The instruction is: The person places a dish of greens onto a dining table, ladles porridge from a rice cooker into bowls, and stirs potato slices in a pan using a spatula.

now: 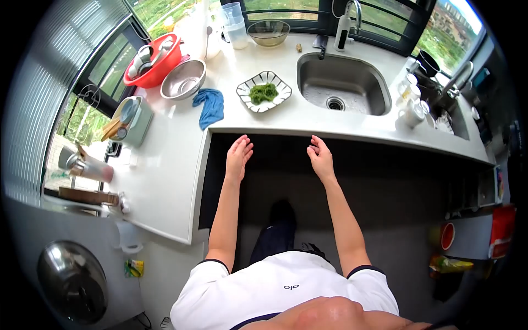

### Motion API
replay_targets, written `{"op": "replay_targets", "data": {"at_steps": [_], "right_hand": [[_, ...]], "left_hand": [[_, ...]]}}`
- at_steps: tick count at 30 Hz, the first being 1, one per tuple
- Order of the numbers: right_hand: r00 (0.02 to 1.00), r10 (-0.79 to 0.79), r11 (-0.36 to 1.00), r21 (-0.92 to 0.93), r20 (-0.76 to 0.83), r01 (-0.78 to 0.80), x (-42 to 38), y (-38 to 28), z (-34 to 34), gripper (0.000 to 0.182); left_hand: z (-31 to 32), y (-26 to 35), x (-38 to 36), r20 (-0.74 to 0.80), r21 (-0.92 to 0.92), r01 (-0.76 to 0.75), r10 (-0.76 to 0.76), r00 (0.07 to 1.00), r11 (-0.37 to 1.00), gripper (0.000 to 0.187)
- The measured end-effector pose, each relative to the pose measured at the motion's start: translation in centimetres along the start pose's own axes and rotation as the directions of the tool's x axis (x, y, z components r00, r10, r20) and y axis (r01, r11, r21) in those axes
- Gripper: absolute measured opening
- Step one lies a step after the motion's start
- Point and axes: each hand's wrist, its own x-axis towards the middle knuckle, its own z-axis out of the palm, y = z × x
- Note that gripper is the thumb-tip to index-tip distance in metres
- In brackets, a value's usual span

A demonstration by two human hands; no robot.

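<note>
In the head view, the left hand [237, 158] and the right hand [321, 157] are held well apart in front of the counter [159, 165], the fingers of both opened and slightly bent. Leafy-looking green food [263, 93] is heaped on a dark-striped white plate [282, 91], set on the counter beyond and between the hands; the plate is flanked by a crumpled blue cloth [211, 109] at left, the sink [341, 82] at right.

Legible lettering: "alo".
Small dark letters [291, 287] on front of white shirt [324, 278], upside down in head view.
</note>
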Motion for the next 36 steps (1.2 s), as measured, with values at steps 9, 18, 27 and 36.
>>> {"op": "replay_targets", "data": {"at_steps": [9, 18, 27, 36], "right_hand": [[0.956, 0.262, 0.908, 0.302, 0.13, -0.289, 18.8, 0.7, 7.4, 0.055], [0.921, 0.38, 0.785, 0.499, 0.083, -0.369, 21.1, 1.2, 8.5, 0.026], [0.907, 0.379, 0.792, 0.571, -0.184, -0.216, 12.9, -2.8, -10.9, 0.026], [0.642, 0.349, 0.881, 0.473, -0.682, 0.024, -9.9, -1.8, -39.4, 0.023]], "left_hand": [[0.7, 2.3, 22.9, -0.072, -0.245, -0.117, 0.102, 0.992, 0.962, 0.053], [2.7, 3.6, 23.8, -0.101, -0.219, -0.067, 0.046, 0.994, 0.973, 0.045], [19.4, 2.4, 15.3, 0.183, -0.15, 0.037, -0.009, 0.983, 0.988, 0.04], [43.4, -11.7, -3.6, 0.616, 0.061, 0.244, -0.229, 0.754, 0.968, 0.031]]}}
